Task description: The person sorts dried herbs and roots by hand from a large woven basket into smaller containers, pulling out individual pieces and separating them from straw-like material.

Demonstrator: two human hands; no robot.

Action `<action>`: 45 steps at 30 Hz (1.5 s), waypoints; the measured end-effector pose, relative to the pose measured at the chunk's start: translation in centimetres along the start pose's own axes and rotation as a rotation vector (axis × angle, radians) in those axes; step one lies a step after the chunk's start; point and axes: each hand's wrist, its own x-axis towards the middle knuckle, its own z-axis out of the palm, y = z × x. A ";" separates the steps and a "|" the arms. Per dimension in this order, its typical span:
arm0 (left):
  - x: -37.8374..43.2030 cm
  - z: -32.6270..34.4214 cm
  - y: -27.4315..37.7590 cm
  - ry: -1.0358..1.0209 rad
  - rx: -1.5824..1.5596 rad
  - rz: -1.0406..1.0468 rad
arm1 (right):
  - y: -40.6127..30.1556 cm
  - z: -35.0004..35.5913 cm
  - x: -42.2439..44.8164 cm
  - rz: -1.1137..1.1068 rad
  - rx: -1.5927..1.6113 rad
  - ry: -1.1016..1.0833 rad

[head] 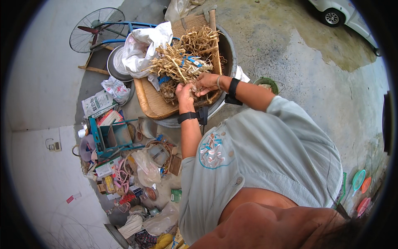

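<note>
Dried garlic bundles [177,63], with straw-coloured stalks and blue ties, lie heaped in a woven bamboo winnowing basket [144,99]. At the near side of the heap, my left hand [185,93] and my right hand [206,83] meet on a garlic bulb [194,88]; their fingers partly hide it. Both hands have closed fingers on the bulb or the base of its stalks. A white woven sack [141,51], its mouth open, leans over the basket's far left part. The basket rests on a large round metal tub [231,53].
A standing fan [97,30] is at the upper left. A teal metal machine [116,135], plastic bags [148,166] and boxes crowd the floor at left. A green bucket [268,84] sits right of the tub. A white vehicle [348,15] stands at the upper right.
</note>
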 end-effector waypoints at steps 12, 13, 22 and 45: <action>-0.9 0.5 2.5 0.095 0.283 -0.094 | 0.9 -1.1 1.3 -0.243 0.219 0.168; -1.3 0.7 2.6 0.086 0.304 -0.062 | 1.0 -1.2 1.5 -0.258 0.193 0.199; -2.0 0.2 2.6 -0.244 0.069 -0.094 | 0.8 -0.6 1.4 -0.231 0.135 0.163; -1.5 -0.6 1.9 -0.309 -0.162 -0.298 | 0.7 -1.2 1.5 -0.246 0.217 0.078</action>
